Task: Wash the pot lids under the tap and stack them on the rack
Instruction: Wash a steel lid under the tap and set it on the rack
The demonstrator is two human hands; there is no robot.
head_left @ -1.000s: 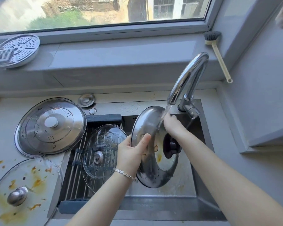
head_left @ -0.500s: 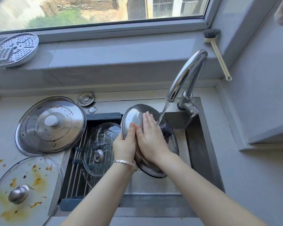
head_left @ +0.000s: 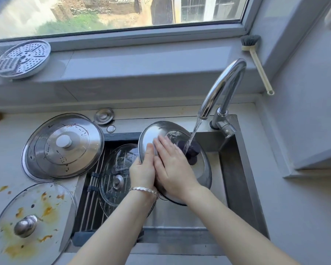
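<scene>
Left hand gripping steel lid by its rim, tilting it so tap water is hitting the knob side; right hand spread flat, rubbing the top; glass lid already sitting on rack, two dirty lids waiting left

The steel lid under the tap is silver with a dark purple-black knob. At the counter's near left corner, a clear glass lid is smeared with orange-yellow stains around its silver knob. The brush on the sill has dark grey bristles and a cream handle.
</scene>
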